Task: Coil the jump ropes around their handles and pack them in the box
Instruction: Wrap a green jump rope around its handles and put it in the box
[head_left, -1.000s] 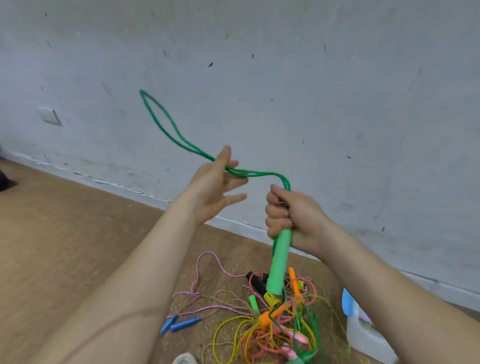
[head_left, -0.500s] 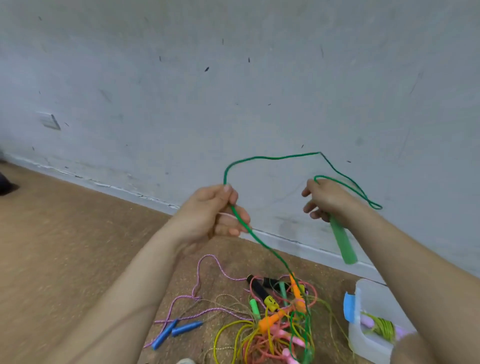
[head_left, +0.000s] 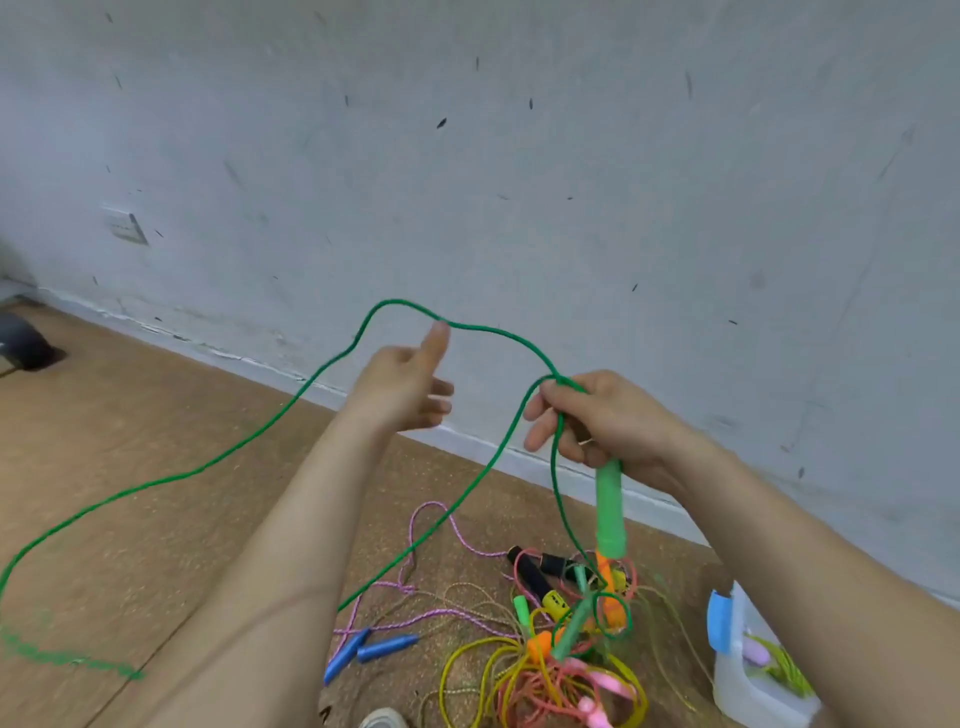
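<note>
Landmark: the box (head_left: 748, 680), a translucent plastic tub with a blue latch, on the floor at lower right.

Right hand (head_left: 602, 421) is above and left of the box, closed around the top of the green handle (head_left: 609, 512), with strands of the green rope (head_left: 291, 410) pinched between thumb and fingers. The handle hangs downward. No finished turns around the handle are visible.

Left hand (head_left: 405, 387) is further left of the box and raised, fingers loosely open; the rope drapes over the extended fingertip and is not gripped. From there the rope runs long and slack to the far left, away from the box, then along the floor.

Rope pile (head_left: 561, 639), just left of the box: orange, yellow, pink, black and green handles with tangled cords. Blue handles (head_left: 371, 649) and a pink-purple cord lie on the pile's far side from the box.

Progress, judged: early. At least one wound rope, yellow-green with a pale handle, seems to sit inside the box. The green rope is only starting its wrap; most of its length is loose. The whole pile remains to be untangled, coiled and packed.
</note>
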